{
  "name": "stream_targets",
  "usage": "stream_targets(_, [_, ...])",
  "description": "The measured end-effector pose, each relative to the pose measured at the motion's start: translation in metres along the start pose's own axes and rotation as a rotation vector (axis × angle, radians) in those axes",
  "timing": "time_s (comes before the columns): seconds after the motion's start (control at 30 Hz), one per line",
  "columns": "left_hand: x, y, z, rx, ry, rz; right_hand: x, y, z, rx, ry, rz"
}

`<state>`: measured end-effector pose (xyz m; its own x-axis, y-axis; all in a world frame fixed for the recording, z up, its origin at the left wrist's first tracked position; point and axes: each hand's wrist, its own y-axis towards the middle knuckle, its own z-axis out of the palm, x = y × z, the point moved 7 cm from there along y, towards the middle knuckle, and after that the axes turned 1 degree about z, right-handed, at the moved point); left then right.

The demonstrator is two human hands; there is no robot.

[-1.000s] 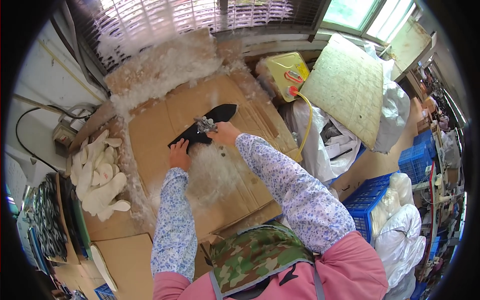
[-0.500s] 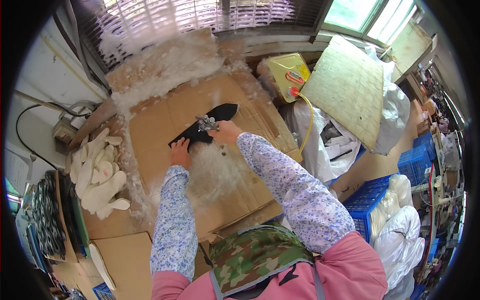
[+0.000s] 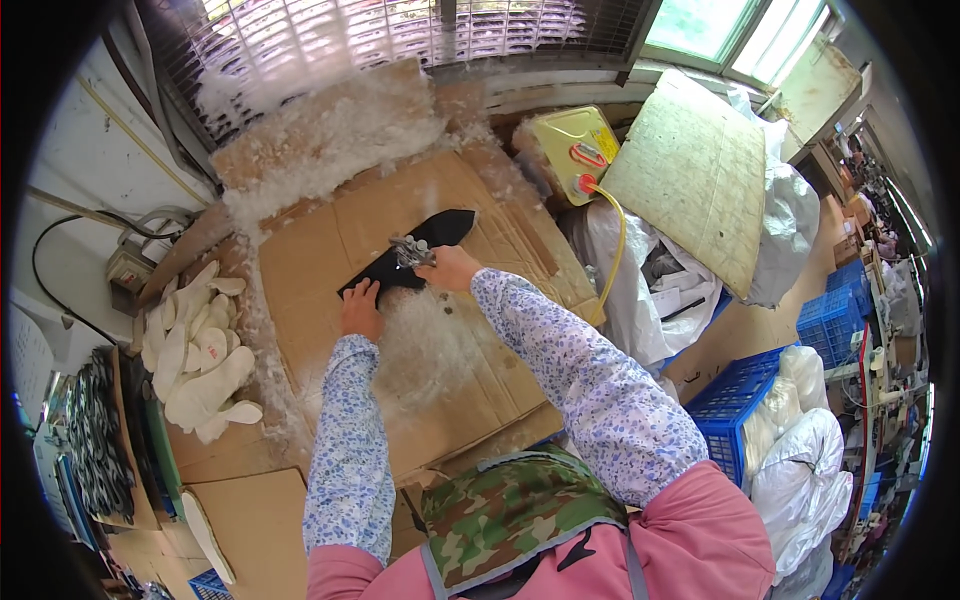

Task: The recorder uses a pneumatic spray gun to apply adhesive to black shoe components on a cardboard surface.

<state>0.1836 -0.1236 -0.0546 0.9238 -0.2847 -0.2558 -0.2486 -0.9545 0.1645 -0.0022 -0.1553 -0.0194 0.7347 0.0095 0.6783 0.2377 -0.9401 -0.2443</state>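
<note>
A flat black piece (image 3: pixel 449 226) with a pointed far end lies diagonally on a brown cardboard sheet (image 3: pixel 300 300). My left hand (image 3: pixel 361 309) rests at the piece's near left end, fingers stretched apart and their tips pressing on it. Over the middle of the piece, my right hand (image 3: pixel 452 268) is closed around a small metal spray gun (image 3: pixel 408 251). The gun's head is left of my fist, above the black surface; its grip is mostly hidden in my fingers. Pale fluffy residue (image 3: pixel 430 350) coats the cardboard nearer to me.
Cream sole-shaped pieces (image 3: pixel 205 350) are heaped at the left. A yellow can (image 3: pixel 570 140) with a yellow hose (image 3: pixel 622 250) stands at the back right, beside a leaning board (image 3: pixel 690 170). A blue crate (image 3: pixel 730 405) sits at the right. A fibre-covered grille (image 3: pixel 370 40) closes the back.
The spray gun and my right hand have shifted very slightly. The black piece and my left hand stay practically in place.
</note>
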Motion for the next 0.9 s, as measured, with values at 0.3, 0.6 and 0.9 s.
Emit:
stream_targets(0.3, [-0.001,0.0,0.0,0.005,-0.014,-0.005,-0.006,0.006,0.008,0.02,0.009,0.013])
stream_targets(0.6, [0.006,0.002,0.005,-0.071,-0.052,-0.026,-0.011,0.005,-0.009,-0.041,0.1,0.061])
stream_targets(0.9, [-0.002,0.001,-0.008,-0.005,-0.056,-0.034,-0.028,0.009,-0.033,-0.038,0.028,0.13])
